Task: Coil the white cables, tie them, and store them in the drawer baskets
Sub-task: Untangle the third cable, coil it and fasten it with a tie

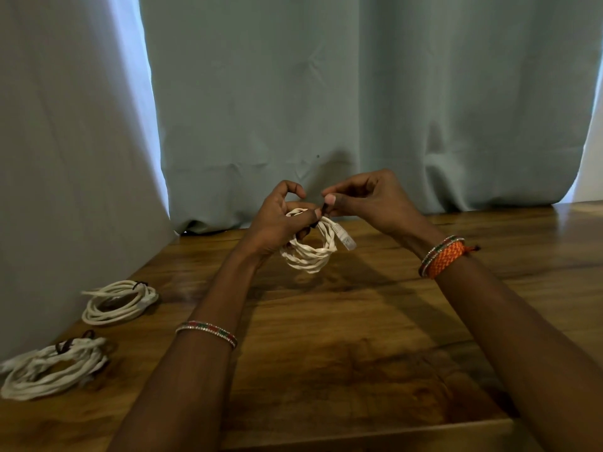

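Observation:
I hold a small coil of white cable point(310, 254) in the air above the wooden table point(342, 337); its clear plug hangs at the coil's right side. My left hand point(280, 220) grips the top of the coil, fingers curled through it. My right hand point(368, 200) pinches a dark tie point(324, 208) at the top of the coil, right beside my left thumb. Two other white coils lie on the table at the left: one coil point(119, 301) farther back and one coil point(55, 367) at the near left edge, each with a dark tie around it.
A pale grey-blue curtain point(326, 93) hangs along the back of the table, and a lighter cloth point(65, 158) covers the left side. The table's front edge runs along the bottom right. No drawer or basket is in view.

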Available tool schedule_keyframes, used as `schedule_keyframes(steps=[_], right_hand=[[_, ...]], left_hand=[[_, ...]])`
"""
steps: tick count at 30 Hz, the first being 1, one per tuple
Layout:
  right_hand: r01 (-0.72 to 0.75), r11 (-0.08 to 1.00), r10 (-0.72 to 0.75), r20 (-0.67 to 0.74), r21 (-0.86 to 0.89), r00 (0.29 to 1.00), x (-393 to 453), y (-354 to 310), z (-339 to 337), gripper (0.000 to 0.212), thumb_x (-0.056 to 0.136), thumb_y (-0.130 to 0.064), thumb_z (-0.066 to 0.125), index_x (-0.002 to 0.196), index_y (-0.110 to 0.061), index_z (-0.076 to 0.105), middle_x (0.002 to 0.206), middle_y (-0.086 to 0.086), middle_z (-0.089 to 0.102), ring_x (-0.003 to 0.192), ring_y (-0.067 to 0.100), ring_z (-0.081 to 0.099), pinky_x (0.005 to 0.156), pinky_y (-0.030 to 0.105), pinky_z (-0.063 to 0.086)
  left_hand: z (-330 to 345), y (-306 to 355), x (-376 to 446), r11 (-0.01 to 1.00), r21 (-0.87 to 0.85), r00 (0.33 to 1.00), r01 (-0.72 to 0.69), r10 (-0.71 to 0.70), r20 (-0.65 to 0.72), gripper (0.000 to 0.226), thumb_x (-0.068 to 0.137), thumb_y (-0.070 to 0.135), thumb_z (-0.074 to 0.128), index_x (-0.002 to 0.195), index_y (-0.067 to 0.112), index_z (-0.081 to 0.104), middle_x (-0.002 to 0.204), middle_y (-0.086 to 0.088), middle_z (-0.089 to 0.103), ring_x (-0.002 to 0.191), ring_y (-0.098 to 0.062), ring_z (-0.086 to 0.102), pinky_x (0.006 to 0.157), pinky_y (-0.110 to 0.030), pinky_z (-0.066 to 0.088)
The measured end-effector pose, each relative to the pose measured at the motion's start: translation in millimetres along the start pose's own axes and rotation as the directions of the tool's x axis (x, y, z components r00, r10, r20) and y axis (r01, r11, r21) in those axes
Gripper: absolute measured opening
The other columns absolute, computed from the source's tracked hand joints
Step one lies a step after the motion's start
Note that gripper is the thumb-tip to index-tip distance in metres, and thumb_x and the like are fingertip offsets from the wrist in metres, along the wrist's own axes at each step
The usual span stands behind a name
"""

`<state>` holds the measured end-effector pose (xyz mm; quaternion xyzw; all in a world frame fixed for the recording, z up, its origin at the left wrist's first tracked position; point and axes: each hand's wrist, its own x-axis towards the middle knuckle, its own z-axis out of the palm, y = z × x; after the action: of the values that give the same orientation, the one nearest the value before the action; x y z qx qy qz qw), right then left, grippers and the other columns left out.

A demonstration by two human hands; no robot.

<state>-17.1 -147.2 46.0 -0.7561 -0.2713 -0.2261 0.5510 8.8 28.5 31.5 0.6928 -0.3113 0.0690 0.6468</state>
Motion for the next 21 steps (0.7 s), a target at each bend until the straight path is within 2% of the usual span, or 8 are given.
schedule_keyframes(steps=[3,10,14,21], right_hand=[[-0.010,0.998,0.010,-0.003,0.059,1.000,-0.5,0.3,-2.0,0.016,0.081,-0.003,0.068,0.096,0.002,0.069,0.073,0.004,0.073,0.072,0.016,0.071,0.070,0.023,0.057],[-0.059,0.992,0.063,-0.033,0.115,0.997,-2.2,0.4,-3.1,0.013,0.082,-0.003,0.067,0.094,0.003,0.069,0.082,0.015,0.072,0.074,0.019,0.071,0.073,0.026,0.058],[-0.056,0.994,0.060,-0.046,0.096,0.997,-2.7,0.3,-1.9,0.009,0.082,-0.003,0.068,0.090,0.000,0.070,0.078,0.012,0.072,0.070,0.017,0.071,0.072,0.025,0.058],[-0.010,1.000,0.008,-0.085,-0.027,0.996,-3.4,-2.2,0.8,0.015,0.081,-0.007,0.070,0.093,0.001,0.071,0.079,0.011,0.072,0.073,0.021,0.071,0.071,0.025,0.058]], left_hand=[[-0.3,1.5,-0.5,1.000,0.013,1.000,-0.010,0.010,0.022,0.030,0.086,0.000,0.061,0.099,0.014,0.039,0.077,-0.012,0.063,0.041,-0.007,0.047,0.042,-0.017,0.041],[0.9,3.6,-1.0,0.998,0.050,0.999,-0.037,0.035,0.030,0.032,0.085,-0.001,0.061,0.102,0.013,0.038,0.077,-0.008,0.066,0.044,-0.008,0.048,0.043,-0.018,0.042],[1.0,3.0,-0.9,0.997,0.063,0.998,-0.048,0.045,0.040,0.032,0.084,-0.001,0.062,0.101,0.014,0.039,0.074,-0.006,0.065,0.044,-0.008,0.048,0.043,-0.019,0.042],[1.7,3.5,-1.8,0.997,0.055,0.997,-0.062,0.060,0.044,0.031,0.085,-0.002,0.061,0.101,0.014,0.039,0.072,-0.004,0.066,0.043,-0.007,0.048,0.043,-0.019,0.042]])
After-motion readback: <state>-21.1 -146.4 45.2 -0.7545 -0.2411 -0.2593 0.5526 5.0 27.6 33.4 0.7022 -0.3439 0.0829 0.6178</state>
